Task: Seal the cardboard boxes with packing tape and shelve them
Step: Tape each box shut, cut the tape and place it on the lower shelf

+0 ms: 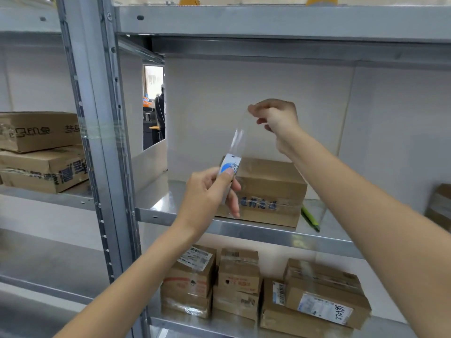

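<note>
A brown cardboard box with blue lettering stands on the middle metal shelf. In front of it my left hand grips a roll of clear packing tape with a white and blue core. A clear strip of tape stretches up from the roll. My right hand pinches the strip's free end above the box. Neither hand touches the box.
A green pen-like tool lies on the shelf right of the box. Several taped boxes fill the shelf below. Two stacked boxes sit in the left bay behind a grey upright. Another box edge shows at far right.
</note>
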### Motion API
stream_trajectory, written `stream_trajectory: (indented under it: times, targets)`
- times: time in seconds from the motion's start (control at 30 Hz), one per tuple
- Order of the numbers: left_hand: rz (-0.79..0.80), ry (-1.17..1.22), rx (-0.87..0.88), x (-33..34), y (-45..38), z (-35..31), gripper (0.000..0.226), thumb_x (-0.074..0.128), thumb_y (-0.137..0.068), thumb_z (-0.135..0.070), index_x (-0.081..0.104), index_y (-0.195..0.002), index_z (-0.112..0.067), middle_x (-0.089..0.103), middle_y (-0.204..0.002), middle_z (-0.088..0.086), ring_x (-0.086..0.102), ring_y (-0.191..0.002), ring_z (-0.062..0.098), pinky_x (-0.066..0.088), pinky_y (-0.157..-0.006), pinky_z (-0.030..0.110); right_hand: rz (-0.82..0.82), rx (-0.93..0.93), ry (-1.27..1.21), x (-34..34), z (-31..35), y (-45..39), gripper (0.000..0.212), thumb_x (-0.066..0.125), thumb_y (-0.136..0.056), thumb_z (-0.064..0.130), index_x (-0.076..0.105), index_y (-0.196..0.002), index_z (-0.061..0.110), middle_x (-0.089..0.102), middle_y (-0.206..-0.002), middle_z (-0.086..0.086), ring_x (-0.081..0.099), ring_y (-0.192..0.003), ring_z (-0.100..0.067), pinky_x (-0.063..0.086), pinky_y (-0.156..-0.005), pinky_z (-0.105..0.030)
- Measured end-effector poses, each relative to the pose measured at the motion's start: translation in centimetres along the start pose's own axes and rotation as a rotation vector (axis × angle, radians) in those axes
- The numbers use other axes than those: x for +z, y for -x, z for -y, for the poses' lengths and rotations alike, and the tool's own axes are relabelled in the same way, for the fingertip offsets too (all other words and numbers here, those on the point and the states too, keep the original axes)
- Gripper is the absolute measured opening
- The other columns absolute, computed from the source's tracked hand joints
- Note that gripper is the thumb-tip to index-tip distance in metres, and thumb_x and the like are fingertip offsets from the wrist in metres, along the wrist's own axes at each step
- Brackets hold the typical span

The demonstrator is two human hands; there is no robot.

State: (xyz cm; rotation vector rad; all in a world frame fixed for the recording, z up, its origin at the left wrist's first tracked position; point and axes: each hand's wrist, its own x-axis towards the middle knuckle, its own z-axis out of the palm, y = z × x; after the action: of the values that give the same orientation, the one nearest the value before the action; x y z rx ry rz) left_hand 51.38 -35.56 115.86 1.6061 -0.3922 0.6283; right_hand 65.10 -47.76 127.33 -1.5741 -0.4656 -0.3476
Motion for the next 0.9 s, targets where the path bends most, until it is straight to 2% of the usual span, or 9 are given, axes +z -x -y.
stream_trajectory:
  times: [0.1,0.2,0.3,0.4,0.5,0.63,0.77,0.83,0.9]
  targets:
    - [-0.008,0.019,0.007,0.5,1.1,0.1,0.039,0.042,-0.103,-0.019,0.059,-0.073,-0.001,0.059,-0.048,0.011,0.058,-0.044,0.022,0.048,-0.066,0.019,0.026,-0.033,0.086,-0.4,-0.3,-0.8,0.018,0.077,-0.08,0.011,0.063,-0.068,0.013,0.065,-0.085,-0.003,0.052,-0.061,-0.015,0.038,-0.048,-0.008]
    - [0.068,0.011,-0.035,1.6,2.8,0.4,0.039,0.04,-0.103,-0.023,0.059,-0.074,-0.004,0.059,-0.046,0.009,0.058,-0.043,0.017,0.047,-0.067,0.017,-0.089,0.008,0.071,-1.4,-0.7,-2.3,0.018,0.077,-0.08,0.012,0.063,-0.068,0.014,0.067,-0.088,-0.002,0.056,-0.059,-0.014,0.043,-0.054,-0.013]
    - [0.037,0.029,-0.112,1.7,3.6,0.9,0.04,0.04,-0.103,-0.027,0.057,-0.072,-0.007,0.055,-0.044,0.008,0.053,-0.039,0.016,0.047,-0.057,0.019,-0.025,0.011,0.171,-2.2,-1.4,-3.4,0.014,0.077,-0.082,0.014,0.066,-0.072,0.011,0.069,-0.089,0.001,0.061,-0.063,-0.013,0.05,-0.065,-0.02]
    - [-0.026,0.015,-0.165,1.7,3.3,1.3,0.041,0.039,-0.104,-0.028,0.058,-0.072,-0.008,0.054,-0.044,0.009,0.053,-0.039,0.016,0.049,-0.057,0.021,0.006,-0.004,0.208,-1.4,-2.4,-4.0,0.011,0.077,-0.081,0.013,0.069,-0.079,0.005,0.07,-0.088,-0.002,0.062,-0.063,-0.014,0.052,-0.065,-0.023]
    - [-0.044,0.013,-0.193,2.2,3.3,1.2,0.042,0.038,-0.104,-0.028,0.058,-0.074,-0.007,0.056,-0.045,0.007,0.055,-0.041,0.016,0.053,-0.06,0.021,0.076,0.002,0.249,-0.4,-4.0,-4.8,0.011,0.075,-0.082,0.01,0.068,-0.074,0.006,0.07,-0.091,-0.009,0.065,-0.063,-0.016,0.053,-0.064,-0.025]
    - [-0.074,0.033,-0.259,2.5,2.7,1.3,0.041,0.038,-0.104,-0.028,0.059,-0.078,-0.004,0.056,-0.045,0.005,0.055,-0.041,0.014,0.051,-0.055,0.017,0.154,0.035,0.31,0.8,-6.1,-5.5,0.009,0.073,-0.084,0.011,0.066,-0.079,0.006,0.072,-0.096,-0.009,0.068,-0.069,-0.019,0.049,-0.068,-0.032]
    - [-0.09,0.044,-0.328,2.6,2.0,1.7,0.041,0.038,-0.105,-0.027,0.059,-0.079,-0.004,0.056,-0.045,0.005,0.054,-0.04,0.015,0.049,-0.05,0.02,0.192,0.105,0.381,1.7,-8.0,-6.1,0.011,0.071,-0.085,0.014,0.063,-0.077,0.012,0.071,-0.089,-0.005,0.069,-0.068,-0.023,0.046,-0.063,-0.03]
    - [-0.09,0.047,-0.352,2.7,1.8,1.9,0.041,0.038,-0.105,-0.027,0.059,-0.079,-0.004,0.056,-0.045,0.005,0.054,-0.04,0.014,0.048,-0.048,0.019,0.198,0.137,0.401,2.0,-8.7,-6.2,0.013,0.07,-0.086,0.014,0.062,-0.075,0.014,0.071,-0.088,-0.007,0.07,-0.067,-0.027,0.052,-0.064,-0.031]
    - [-0.088,0.044,-0.362,2.7,1.8,2.1,0.041,0.038,-0.105,-0.027,0.059,-0.079,-0.004,0.056,-0.045,0.004,0.054,-0.04,0.013,0.048,-0.048,0.019,0.197,0.163,0.396,2.1,-9.2,-6.2,0.015,0.07,-0.087,0.013,0.062,-0.074,0.014,0.071,-0.085,-0.009,0.069,-0.064,-0.029,0.054,-0.059,-0.027]
